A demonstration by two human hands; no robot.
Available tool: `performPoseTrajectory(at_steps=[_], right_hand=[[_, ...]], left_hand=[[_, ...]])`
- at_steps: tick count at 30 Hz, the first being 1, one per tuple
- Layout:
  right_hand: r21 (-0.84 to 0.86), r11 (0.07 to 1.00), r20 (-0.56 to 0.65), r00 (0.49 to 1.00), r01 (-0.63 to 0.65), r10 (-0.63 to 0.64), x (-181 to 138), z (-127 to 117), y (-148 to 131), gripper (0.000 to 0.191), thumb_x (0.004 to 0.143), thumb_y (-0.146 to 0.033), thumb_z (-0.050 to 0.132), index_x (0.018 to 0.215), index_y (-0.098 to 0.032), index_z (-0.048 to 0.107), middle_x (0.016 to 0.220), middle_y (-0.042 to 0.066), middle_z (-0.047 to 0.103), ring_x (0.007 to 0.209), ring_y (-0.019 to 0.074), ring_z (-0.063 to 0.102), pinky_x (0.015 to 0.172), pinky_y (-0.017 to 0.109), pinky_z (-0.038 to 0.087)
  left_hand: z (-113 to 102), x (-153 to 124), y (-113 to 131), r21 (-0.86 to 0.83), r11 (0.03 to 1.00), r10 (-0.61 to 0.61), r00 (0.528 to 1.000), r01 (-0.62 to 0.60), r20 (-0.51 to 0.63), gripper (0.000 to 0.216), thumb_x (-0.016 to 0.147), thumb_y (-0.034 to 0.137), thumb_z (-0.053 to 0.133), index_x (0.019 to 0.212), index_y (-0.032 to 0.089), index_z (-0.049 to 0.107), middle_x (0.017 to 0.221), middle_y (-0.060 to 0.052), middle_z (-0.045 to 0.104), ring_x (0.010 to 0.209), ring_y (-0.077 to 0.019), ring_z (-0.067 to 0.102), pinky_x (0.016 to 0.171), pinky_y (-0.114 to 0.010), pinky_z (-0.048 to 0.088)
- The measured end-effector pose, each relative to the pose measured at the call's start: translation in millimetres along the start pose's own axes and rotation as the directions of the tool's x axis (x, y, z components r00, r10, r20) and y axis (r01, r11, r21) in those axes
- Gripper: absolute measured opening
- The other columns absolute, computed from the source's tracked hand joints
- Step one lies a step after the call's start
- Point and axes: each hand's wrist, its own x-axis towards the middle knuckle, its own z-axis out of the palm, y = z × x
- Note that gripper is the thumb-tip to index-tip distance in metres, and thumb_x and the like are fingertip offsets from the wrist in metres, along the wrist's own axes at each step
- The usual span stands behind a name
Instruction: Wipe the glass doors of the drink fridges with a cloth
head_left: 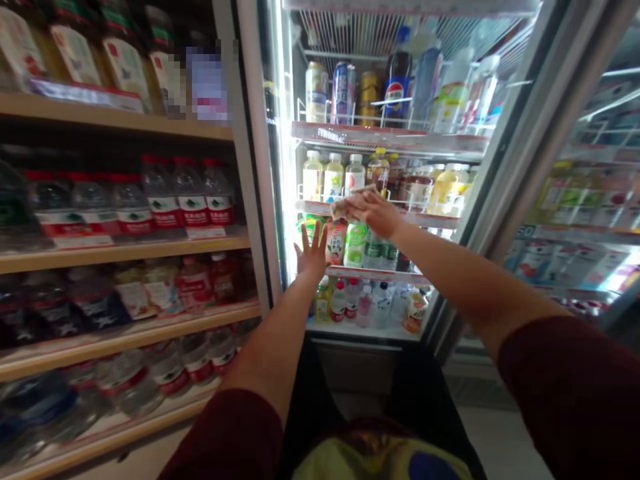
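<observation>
My right hand [379,212] is closed on a pale cloth [345,205], which lies against the front strip of a shelf [430,220] inside a lit drinks fridge. My left hand [313,252] has its fingers spread and holds nothing; it is raised at the front of the shelf below, near green-labelled bottles and a bottle with a pink label [336,244]. Just above the cloth stand bottles with white caps [334,175] and a yellow-capped tea bottle [379,168]. Under my right wrist a green-and-white bottle [356,244] is partly visible.
Wooden shelving [125,250] with red-capped water bottles [165,200] stands on the left. The top fridge shelf [390,137] holds cans and a dark cola bottle [397,80]. Small bottles [339,301] line the bottom. A metal door frame [540,147] rises on the right.
</observation>
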Motion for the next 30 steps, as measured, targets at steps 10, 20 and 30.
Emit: performPoseTrajectory(at_steps=[10, 20, 30], right_hand=[[0.03, 0.999, 0.071, 0.997, 0.041, -0.043, 12, 1, -14, 0.059, 0.107, -0.01, 0.051, 0.16, -0.03, 0.068, 0.167, 0.002, 0.066, 0.148, 0.035, 0.055, 0.134, 0.063, 0.042], [-0.059, 0.991, 0.013, 0.993, 0.122, -0.121, -77, 24, 24, 0.056, 0.102, -0.005, 0.063, 0.151, -0.028, 0.074, 0.159, 0.003, 0.072, 0.141, 0.0316, 0.061, 0.127, 0.056, 0.051], [-0.139, 0.983, -0.227, 0.97, -0.118, 0.084, -163, 30, 68, 0.056, 0.108, -0.005, 0.046, 0.154, -0.023, 0.073, 0.162, 0.008, 0.07, 0.137, 0.0306, 0.065, 0.12, 0.051, 0.056]], left_hand=[[-3, -1, 0, -0.024, 1.0, 0.003, 1.0, -0.003, -0.006, 0.115, 0.097, 0.033, 0.085, 0.183, 0.032, 0.008, 0.192, -0.009, -0.004, 0.178, -0.0457, -0.003, 0.137, -0.077, 0.025], [0, -3, 1, 0.007, 1.0, 0.009, 0.999, -0.009, -0.045, 0.115, 0.097, 0.033, 0.086, 0.184, 0.031, 0.01, 0.191, -0.012, -0.001, 0.178, -0.0467, 0.0, 0.137, -0.076, 0.027], [6, -1, -1, 0.029, 1.0, 0.015, 0.997, -0.013, -0.072, 0.116, 0.097, 0.032, 0.087, 0.184, 0.025, 0.01, 0.19, -0.016, -0.002, 0.177, -0.0492, 0.0, 0.136, -0.077, 0.028]])
